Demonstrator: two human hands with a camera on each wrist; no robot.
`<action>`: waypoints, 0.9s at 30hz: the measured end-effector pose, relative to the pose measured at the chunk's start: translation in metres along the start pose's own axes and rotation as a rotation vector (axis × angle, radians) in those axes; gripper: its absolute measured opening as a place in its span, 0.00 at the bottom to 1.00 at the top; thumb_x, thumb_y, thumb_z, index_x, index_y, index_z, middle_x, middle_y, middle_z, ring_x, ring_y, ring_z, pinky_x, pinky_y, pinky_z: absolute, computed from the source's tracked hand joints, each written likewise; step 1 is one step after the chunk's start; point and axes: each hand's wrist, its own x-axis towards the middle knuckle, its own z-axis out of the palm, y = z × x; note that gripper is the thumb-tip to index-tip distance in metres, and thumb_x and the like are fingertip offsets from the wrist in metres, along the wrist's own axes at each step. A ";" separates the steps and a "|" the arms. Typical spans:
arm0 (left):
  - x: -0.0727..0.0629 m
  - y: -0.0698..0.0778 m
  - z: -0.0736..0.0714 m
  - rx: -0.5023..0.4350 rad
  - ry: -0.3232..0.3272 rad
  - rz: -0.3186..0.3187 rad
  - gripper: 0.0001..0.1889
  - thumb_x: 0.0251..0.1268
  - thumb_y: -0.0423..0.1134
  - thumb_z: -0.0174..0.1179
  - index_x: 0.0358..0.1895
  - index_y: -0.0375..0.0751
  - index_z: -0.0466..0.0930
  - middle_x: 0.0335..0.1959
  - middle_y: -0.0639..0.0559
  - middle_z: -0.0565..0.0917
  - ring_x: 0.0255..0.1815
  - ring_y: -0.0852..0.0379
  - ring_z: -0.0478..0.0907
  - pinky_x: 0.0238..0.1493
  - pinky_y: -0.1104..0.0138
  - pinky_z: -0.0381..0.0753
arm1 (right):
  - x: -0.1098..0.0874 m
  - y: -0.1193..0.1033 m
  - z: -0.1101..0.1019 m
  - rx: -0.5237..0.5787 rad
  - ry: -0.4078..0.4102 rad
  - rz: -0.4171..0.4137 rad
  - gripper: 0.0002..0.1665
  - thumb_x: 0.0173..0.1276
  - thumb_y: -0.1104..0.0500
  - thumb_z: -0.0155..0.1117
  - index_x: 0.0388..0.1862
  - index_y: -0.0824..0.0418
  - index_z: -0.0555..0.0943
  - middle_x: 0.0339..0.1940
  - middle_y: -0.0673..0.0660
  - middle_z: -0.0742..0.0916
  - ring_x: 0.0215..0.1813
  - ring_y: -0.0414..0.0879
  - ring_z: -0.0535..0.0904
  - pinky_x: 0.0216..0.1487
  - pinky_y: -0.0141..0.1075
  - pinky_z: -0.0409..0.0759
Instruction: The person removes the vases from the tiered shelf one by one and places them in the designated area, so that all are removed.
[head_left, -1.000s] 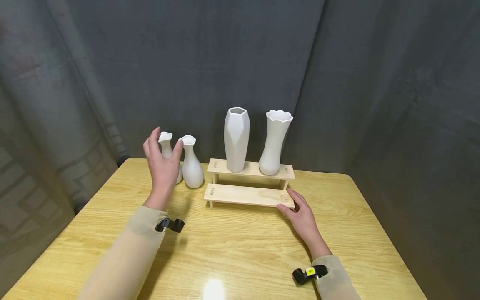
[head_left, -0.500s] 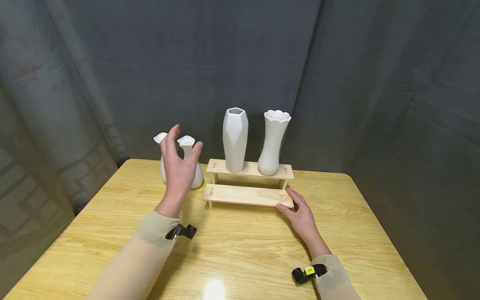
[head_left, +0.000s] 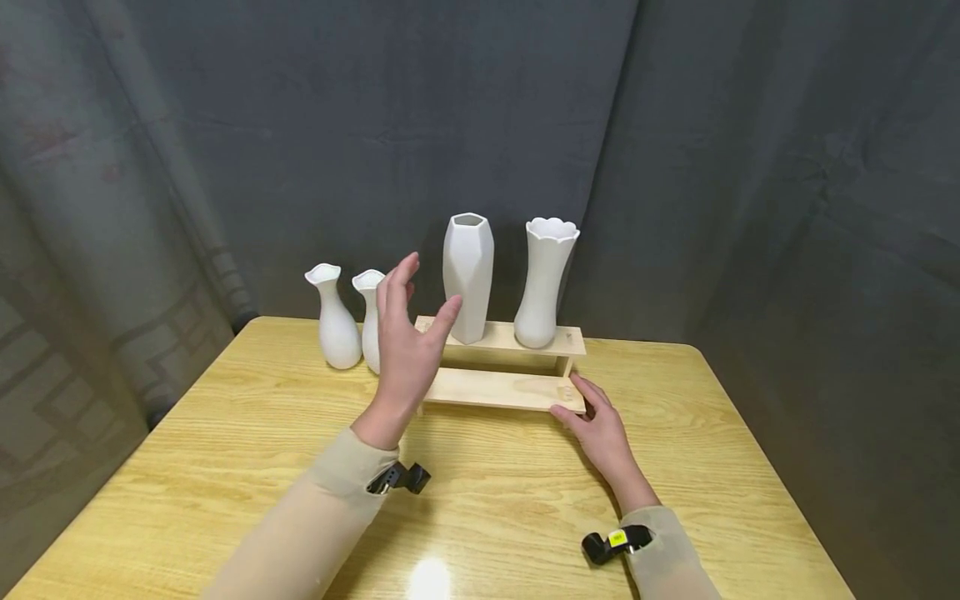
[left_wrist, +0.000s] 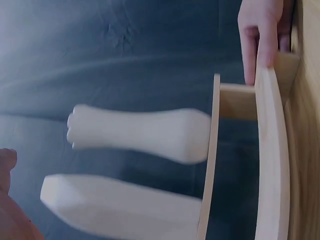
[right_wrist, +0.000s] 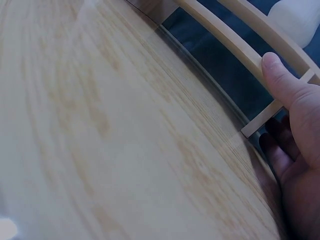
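Observation:
My left hand (head_left: pixel 408 346) is raised in front of a two-tier wooden stand (head_left: pixel 495 390), its thumb and fingers spread with nothing between them. It overlaps the stand's left end and one of two small white vases (head_left: pixel 368 287) in the head view. My right hand (head_left: pixel 600 429) grips the right end of the lower shelf, thumb on the front edge (right_wrist: pixel 225 35) and fingers around the side. A faceted white vase (head_left: pixel 467 267) and a scalloped-rim white vase (head_left: pixel 542 283) stand upright on the upper shelf. Both also show sideways in the left wrist view.
The other small white vase (head_left: pixel 337 329) stands on the wooden table (head_left: pixel 510 492), left of its partly covered twin. Grey curtains (head_left: pixel 375 125) hang close behind the table and along its sides.
My left hand has moved right, from in front of the small vases to the stand's left end, still spread. The right hand keeps its grip on the stand; the vases have not moved.

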 end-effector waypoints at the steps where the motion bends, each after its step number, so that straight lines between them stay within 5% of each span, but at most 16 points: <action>1: -0.001 0.002 0.004 -0.007 -0.009 0.003 0.39 0.75 0.39 0.75 0.83 0.36 0.67 0.78 0.40 0.70 0.80 0.51 0.67 0.82 0.54 0.65 | 0.000 0.000 0.000 -0.001 -0.001 -0.001 0.51 0.78 0.46 0.75 0.91 0.56 0.62 0.90 0.62 0.63 0.87 0.60 0.63 0.81 0.53 0.71; 16: -0.017 0.031 0.055 -0.080 -0.179 -0.070 0.43 0.76 0.44 0.75 0.87 0.41 0.62 0.85 0.47 0.67 0.84 0.50 0.64 0.83 0.58 0.65 | 0.000 0.000 0.002 0.027 -0.008 -0.019 0.51 0.79 0.47 0.75 0.91 0.57 0.61 0.90 0.61 0.63 0.87 0.58 0.63 0.80 0.53 0.72; 27: -0.016 0.028 0.089 -0.073 -0.232 -0.153 0.44 0.76 0.47 0.75 0.88 0.46 0.61 0.86 0.49 0.66 0.86 0.53 0.62 0.82 0.49 0.67 | -0.001 0.001 0.002 0.032 -0.010 -0.029 0.51 0.78 0.46 0.75 0.91 0.56 0.62 0.90 0.60 0.63 0.86 0.57 0.64 0.79 0.53 0.72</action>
